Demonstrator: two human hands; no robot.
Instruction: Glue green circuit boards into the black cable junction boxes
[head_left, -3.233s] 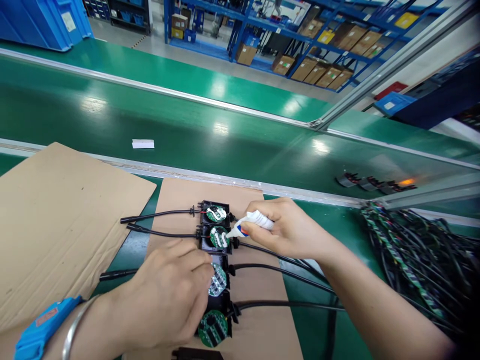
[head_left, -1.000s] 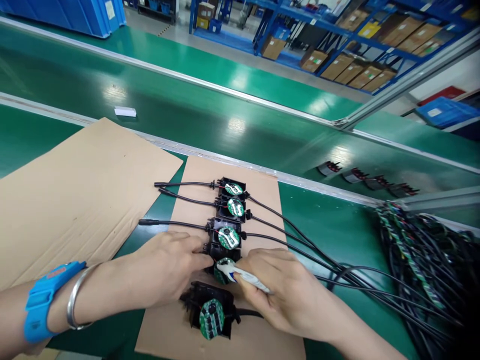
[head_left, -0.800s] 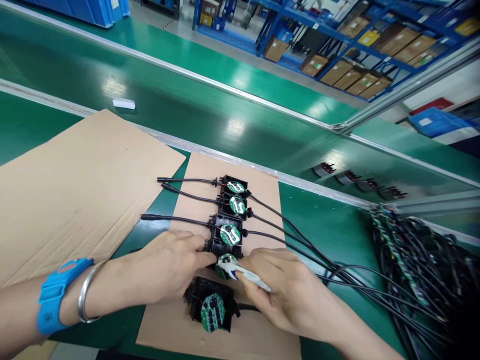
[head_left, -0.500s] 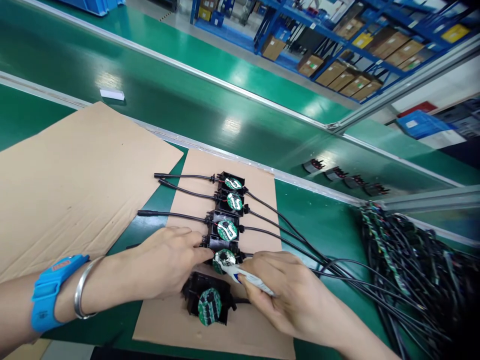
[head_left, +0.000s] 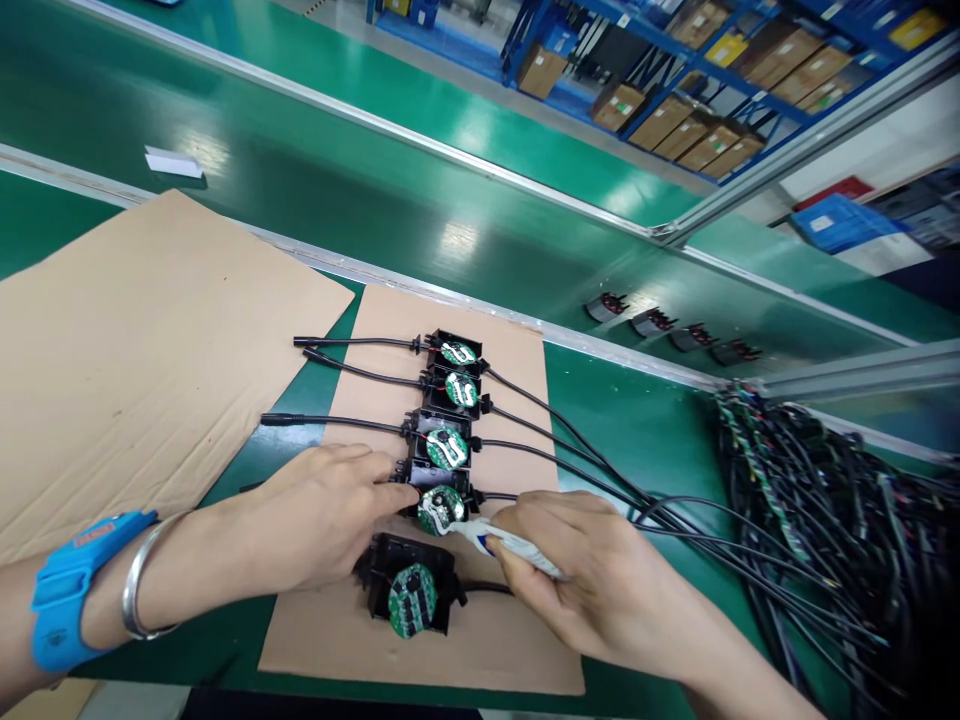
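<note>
My right hand [head_left: 581,555] is closed around a white squeeze tube [head_left: 517,550] whose tip touches a round green circuit board [head_left: 439,512]. White paste lies on that board. My left hand [head_left: 330,515] has its fingers curled at the board's left edge, the index fingertip against it; the thumb is hidden. Beyond, three more boards with white paste sit in black housings, the nearest being this board [head_left: 447,449]. Closest to me, another black housing [head_left: 411,570] carries a tilted green board [head_left: 412,602] with no white paste visible on it.
Under the housings lies a cardboard sheet [head_left: 517,640]; a larger cardboard sheet [head_left: 150,350] lies left. Black cables [head_left: 600,460] run right towards a heap of cables [head_left: 817,520]. Several round parts [head_left: 651,322] stand behind the metal rail. Shelves with boxes [head_left: 660,125] are farther back.
The view has shifted slightly, so everything sits a little higher and further left. The tube's tip has moved slightly along the lower part of the board, where a white line of paste now shows.
</note>
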